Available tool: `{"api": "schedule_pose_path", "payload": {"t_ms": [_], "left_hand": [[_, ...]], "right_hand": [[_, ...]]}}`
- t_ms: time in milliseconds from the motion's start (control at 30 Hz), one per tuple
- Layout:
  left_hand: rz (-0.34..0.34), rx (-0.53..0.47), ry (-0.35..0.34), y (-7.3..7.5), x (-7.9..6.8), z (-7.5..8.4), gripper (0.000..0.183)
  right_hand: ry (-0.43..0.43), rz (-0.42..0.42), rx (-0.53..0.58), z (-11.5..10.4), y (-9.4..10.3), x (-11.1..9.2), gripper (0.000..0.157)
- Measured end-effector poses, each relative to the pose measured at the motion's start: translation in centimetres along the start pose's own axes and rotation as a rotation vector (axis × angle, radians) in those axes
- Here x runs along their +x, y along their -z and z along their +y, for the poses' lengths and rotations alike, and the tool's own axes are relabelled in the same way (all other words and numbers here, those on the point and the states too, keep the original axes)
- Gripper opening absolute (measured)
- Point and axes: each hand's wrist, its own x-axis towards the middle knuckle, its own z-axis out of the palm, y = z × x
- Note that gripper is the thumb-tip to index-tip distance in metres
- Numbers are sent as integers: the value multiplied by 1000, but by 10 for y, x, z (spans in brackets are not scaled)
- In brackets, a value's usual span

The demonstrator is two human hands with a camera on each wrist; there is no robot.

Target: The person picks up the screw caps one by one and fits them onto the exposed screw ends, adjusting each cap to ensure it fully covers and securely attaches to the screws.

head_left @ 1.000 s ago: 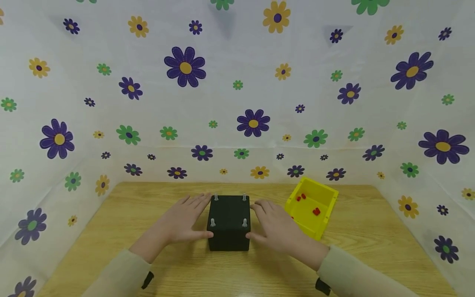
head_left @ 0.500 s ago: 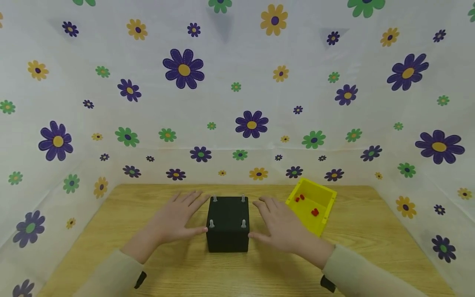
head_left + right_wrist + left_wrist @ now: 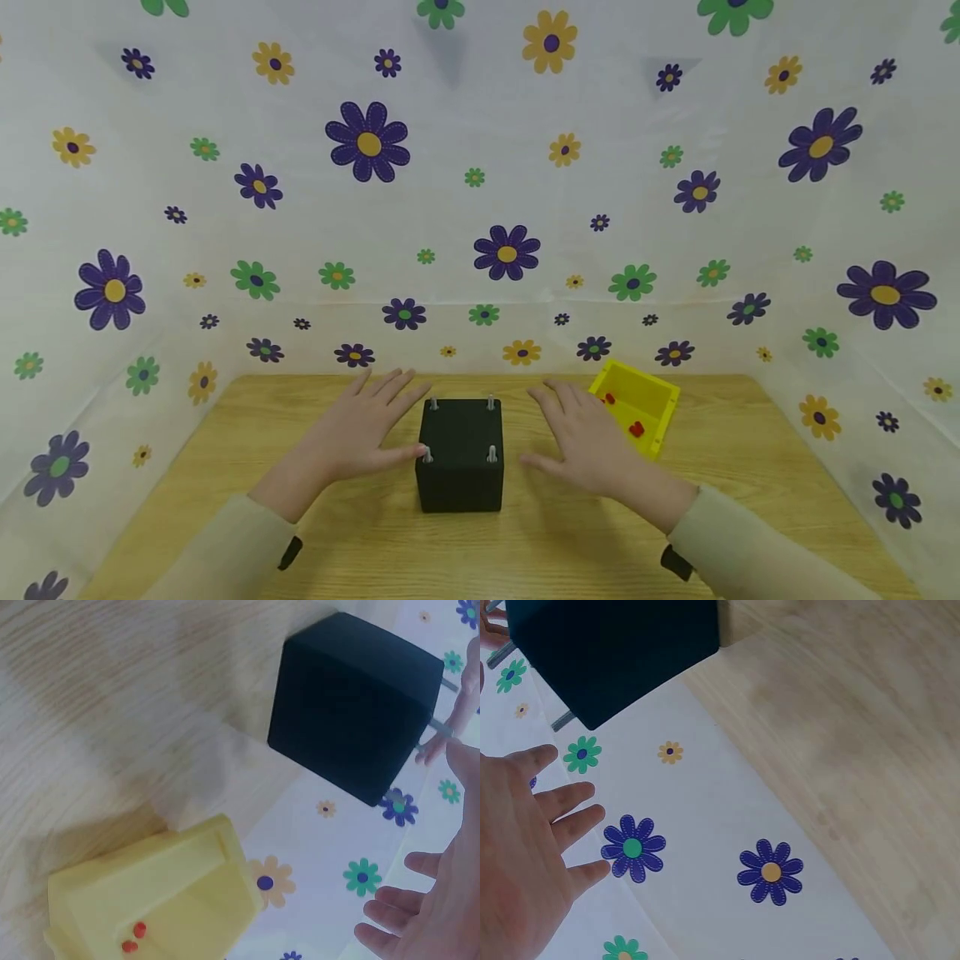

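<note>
A black box [image 3: 461, 454] stands on the wooden table, with a metal screw [image 3: 492, 454] sticking up from each corner of its top. My left hand [image 3: 356, 429] hovers beside its left side, fingers spread, the thumb tip overlapping the near-left screw in the head view. On the other side my right hand [image 3: 592, 442] is apart from the box, its fingers extended and holding nothing. Both wrist views show the box [image 3: 352, 709] with space between it and the fingers [image 3: 566, 799].
To the right, behind my right hand, a yellow bin [image 3: 660, 400] holds several small red pieces [image 3: 637, 429]. White cloth [image 3: 450, 208] printed with flowers surrounds the wooden table [image 3: 247, 467] at the back and sides.
Both hands have come off the sides of the black box, rising and spreading apart, the right one farther out. The box stays in place on the table.
</note>
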Motion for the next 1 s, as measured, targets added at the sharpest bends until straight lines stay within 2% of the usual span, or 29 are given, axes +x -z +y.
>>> {"api": "schedule_pose_path", "payload": {"t_ms": [167, 333, 567, 700, 1000], "left_hand": [[12, 1, -12, 5, 8, 3, 85], [-4, -2, -19, 8, 17, 9, 84], [-25, -3, -24, 12, 30, 19, 85], [-35, -34, -34, 13, 38, 26, 85], [-58, -27, -83, 10, 54, 42, 85]], "right_hand": [[-45, -23, -3, 8, 5, -2, 93], [-76, -46, -16, 15, 8, -5, 94], [-99, -36, -2, 27, 12, -9, 93], [-115, -32, -7, 33, 14, -12, 94], [-145, -26, -34, 47, 17, -22, 91]]}}
